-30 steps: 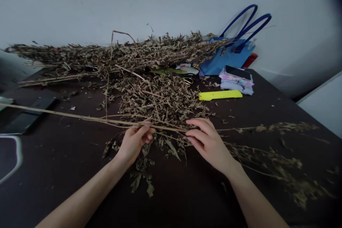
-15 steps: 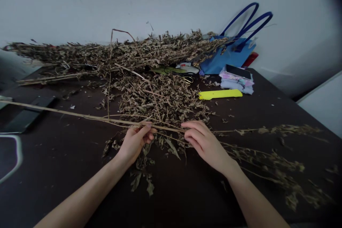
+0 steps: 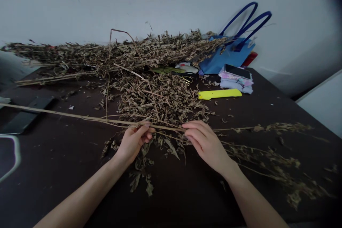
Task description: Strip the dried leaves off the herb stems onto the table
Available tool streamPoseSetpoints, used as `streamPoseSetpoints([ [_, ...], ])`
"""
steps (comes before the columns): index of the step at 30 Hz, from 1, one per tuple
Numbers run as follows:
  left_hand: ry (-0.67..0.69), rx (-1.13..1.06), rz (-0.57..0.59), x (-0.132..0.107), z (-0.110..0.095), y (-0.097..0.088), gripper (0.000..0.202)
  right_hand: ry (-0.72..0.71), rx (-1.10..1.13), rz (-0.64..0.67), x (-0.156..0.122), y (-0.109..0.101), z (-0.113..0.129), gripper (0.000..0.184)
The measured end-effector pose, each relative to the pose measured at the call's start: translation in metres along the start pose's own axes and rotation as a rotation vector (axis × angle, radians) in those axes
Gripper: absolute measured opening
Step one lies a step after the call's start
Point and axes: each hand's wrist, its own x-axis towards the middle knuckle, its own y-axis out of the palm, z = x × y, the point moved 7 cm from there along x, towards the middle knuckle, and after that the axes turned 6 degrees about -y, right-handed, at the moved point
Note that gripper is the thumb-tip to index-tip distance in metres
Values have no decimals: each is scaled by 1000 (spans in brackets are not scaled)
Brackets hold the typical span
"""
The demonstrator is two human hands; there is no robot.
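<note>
Here, both hands (image 3: 134, 143) (image 3: 205, 143) gripping a long dried stem (image 3: 165, 127), crumpled leaves (image 3: 165, 96) heaped beyond.

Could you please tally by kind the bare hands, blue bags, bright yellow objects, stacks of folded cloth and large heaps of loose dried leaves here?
Hands: 2 (left hand pinching a dried stem; right hand)
Blue bag: 1
Bright yellow object: 1
Stack of folded cloth: 1
Large heap of loose dried leaves: 1
Total: 6
</note>
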Motion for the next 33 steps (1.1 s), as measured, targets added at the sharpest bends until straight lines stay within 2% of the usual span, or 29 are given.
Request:
streamPoseSetpoints([
  [3,-2,-4,2,0,-1,0,26,74,-57,-156,-6,-9,-11,15],
  [6,-8,-1,1,0,-1,-1,26,158,-139,-193,-9,-15,-21,17],
  [12,10,4,-12,1,-5,-2,28,158,-173,-98,-7,-20,-20,22],
  [16,3,18,-6,1,-7,-3,28,140,-142,173,-11,-11,-18,19],
  [19,-5,12,5,2,-8,-3,26,154,-153,269,-15,-7,-20,17],
  [22,-22,-10,25,2,-8,-1,21,169,-153,294,-16,-5,-22,8],
  [25,-61,-26,43,-3,-7,4,15,191,-118,279,-15,-5,-23,9],
  [28,-87,-34,70,-13,-3,14,11,226,-105,254,-14,-6,-25,8],
  [33,-96,-58,127,-30,5,37,18,238,-105,274,-14,-5,-27,6],
])
